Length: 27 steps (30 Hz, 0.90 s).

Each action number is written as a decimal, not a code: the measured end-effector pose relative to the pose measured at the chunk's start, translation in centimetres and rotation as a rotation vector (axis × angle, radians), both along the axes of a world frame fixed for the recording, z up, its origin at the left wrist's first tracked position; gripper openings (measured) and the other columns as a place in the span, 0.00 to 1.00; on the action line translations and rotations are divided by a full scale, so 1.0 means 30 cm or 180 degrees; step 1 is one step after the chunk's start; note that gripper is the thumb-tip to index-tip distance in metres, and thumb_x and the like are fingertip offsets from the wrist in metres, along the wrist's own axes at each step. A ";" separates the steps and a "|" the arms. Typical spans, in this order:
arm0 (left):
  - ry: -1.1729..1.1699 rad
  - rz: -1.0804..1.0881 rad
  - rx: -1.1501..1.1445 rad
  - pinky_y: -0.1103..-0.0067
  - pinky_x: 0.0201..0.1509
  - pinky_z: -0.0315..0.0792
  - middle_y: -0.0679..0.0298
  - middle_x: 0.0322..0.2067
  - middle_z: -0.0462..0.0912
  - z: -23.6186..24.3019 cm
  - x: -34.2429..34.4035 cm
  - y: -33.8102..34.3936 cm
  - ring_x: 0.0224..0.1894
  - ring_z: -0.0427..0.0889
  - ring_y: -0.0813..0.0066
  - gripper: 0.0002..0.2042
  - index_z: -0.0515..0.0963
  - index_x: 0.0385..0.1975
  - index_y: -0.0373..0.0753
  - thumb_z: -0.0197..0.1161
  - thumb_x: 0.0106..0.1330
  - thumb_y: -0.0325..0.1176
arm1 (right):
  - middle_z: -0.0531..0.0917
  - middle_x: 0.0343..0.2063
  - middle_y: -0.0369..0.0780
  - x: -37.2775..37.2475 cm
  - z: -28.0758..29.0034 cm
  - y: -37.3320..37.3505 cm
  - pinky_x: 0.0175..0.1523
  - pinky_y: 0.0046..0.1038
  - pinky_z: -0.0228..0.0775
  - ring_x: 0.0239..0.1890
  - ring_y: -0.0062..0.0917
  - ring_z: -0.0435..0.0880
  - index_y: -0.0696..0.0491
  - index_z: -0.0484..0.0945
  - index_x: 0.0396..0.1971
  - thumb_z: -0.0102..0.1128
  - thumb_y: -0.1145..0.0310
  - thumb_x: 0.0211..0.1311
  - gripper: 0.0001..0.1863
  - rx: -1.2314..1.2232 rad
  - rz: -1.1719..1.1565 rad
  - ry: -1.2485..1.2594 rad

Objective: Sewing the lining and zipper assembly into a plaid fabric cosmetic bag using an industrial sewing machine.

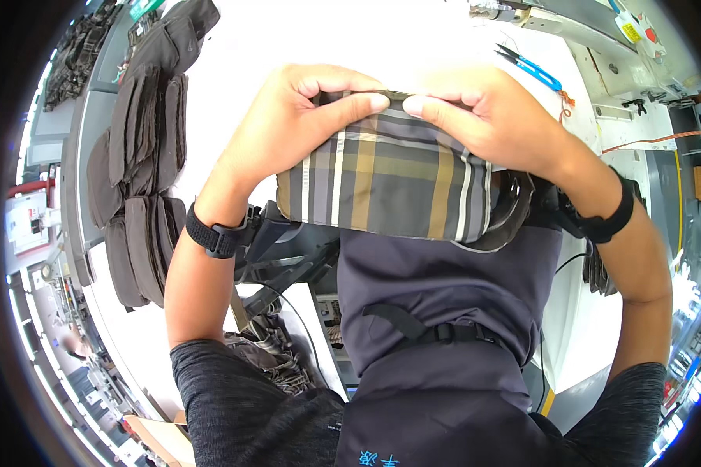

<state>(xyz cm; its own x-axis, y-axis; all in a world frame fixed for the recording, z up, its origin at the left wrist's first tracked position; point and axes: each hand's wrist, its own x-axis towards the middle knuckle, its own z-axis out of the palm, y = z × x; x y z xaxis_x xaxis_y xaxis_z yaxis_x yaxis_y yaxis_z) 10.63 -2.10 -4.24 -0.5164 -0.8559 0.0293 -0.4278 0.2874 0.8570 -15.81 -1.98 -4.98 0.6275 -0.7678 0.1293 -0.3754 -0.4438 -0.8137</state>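
Note:
A plaid fabric piece point(393, 183) in grey, olive, tan and white hangs in front of me, held up by its far edge. My left hand point(308, 117) pinches that edge left of its middle, the thumb lying on the near side. Close beside it, my right hand point(487, 117) grips the same edge, thumb tip almost meeting the left one. Both hands' other fingers are mostly hidden behind the cloth. At the right end the fabric curls into a loop, with dark material point(514, 194) showing inside.
Several stacks of dark brown sewn fabric pieces point(144, 132) lie along the left of the white table point(249, 39). Blue-handled thread snips point(533, 68) rest at the far right, near grey machine parts point(541, 19). Below the table's near edge, more plaid cloth point(269, 354) is bundled.

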 end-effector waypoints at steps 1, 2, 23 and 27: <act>0.0033 0.0021 0.0173 0.81 0.51 0.78 0.66 0.41 0.92 0.002 0.008 -0.018 0.43 0.84 0.82 0.09 0.89 0.46 0.33 0.70 0.73 0.30 | 0.78 0.21 0.45 -0.006 0.004 0.008 0.35 0.36 0.70 0.24 0.35 0.75 0.59 0.81 0.29 0.65 0.67 0.72 0.13 0.0161 -0.0159 -0.0102; 0.0063 0.0039 0.0342 0.81 0.52 0.78 0.66 0.42 0.92 0.008 0.015 -0.036 0.44 0.84 0.83 0.10 0.89 0.47 0.33 0.70 0.75 0.31 | 0.80 0.22 0.47 -0.007 0.015 0.016 0.35 0.36 0.71 0.24 0.36 0.77 0.60 0.82 0.28 0.65 0.68 0.71 0.12 0.0063 -0.0227 -0.0092; -0.0710 -0.0644 -0.1174 0.76 0.45 0.78 0.61 0.35 0.90 0.337 -0.254 -0.389 0.36 0.85 0.74 0.15 0.86 0.46 0.31 0.74 0.67 0.35 | 0.71 0.17 0.25 -0.073 0.069 -0.056 0.25 0.21 0.56 0.21 0.06 0.64 0.59 0.79 0.25 0.59 0.68 0.76 0.17 0.0896 -0.1537 -0.2166; -0.1067 -0.0780 -0.2692 0.75 0.53 0.79 0.61 0.46 0.89 0.349 -0.268 -0.430 0.48 0.86 0.74 0.30 0.80 0.62 0.35 0.82 0.60 0.36 | 0.76 0.20 0.25 -0.072 0.089 -0.056 0.27 0.20 0.62 0.23 0.06 0.69 0.62 0.83 0.28 0.60 0.67 0.76 0.16 0.1403 -0.1459 -0.2376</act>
<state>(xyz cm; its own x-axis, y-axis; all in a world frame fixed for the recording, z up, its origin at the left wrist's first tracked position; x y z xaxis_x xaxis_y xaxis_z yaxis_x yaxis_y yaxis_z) 2.60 -14.99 6.23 -0.7733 -0.4848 0.4086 -0.4595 0.8726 0.1657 -17.97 -3.66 -2.31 0.1301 -0.9914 0.0150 0.2427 0.0171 -0.9699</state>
